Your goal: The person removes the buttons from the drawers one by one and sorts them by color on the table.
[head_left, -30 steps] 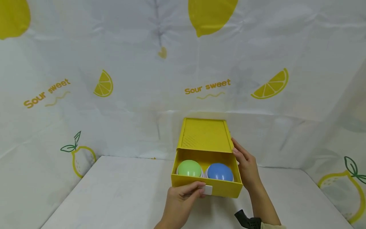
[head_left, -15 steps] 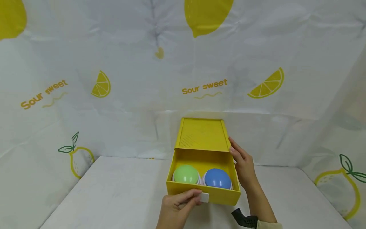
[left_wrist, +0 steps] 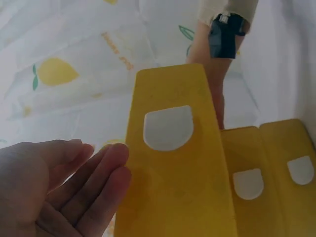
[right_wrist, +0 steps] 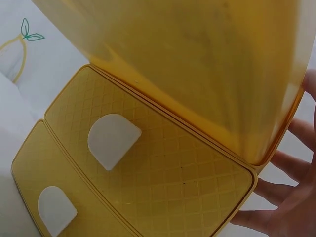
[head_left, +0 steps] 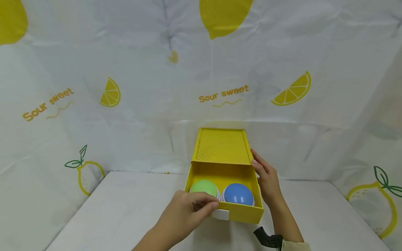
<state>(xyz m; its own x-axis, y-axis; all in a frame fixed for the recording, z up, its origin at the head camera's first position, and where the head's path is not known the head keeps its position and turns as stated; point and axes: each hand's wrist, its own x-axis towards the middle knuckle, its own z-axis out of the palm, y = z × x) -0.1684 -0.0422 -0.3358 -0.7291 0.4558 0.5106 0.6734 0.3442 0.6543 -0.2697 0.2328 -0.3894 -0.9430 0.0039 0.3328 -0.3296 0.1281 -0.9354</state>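
Already, in the head view, the yellow plastic drawer [head_left: 242, 214] stands pulled from its cabinet [head_left: 221, 145], a glossy green dome [head_left: 203, 187] and blue dome [head_left: 238, 194] inside. Left wrist: the left hand [left_wrist: 71, 193], fingers loosely bent, holds nothing beside the smooth drawer front and D-shaped white pull [left_wrist: 169, 129]. Right wrist: the right hand's [right_wrist: 298, 210] straightened fingers touch the cabinet's side; two crosshatched lower drawers [right_wrist: 197, 177] are closed.

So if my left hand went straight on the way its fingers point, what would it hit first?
Most likely the open yellow drawer's front wall, just by the left hand; depth is unclear here, and if it passed over that, probably the round blue object.
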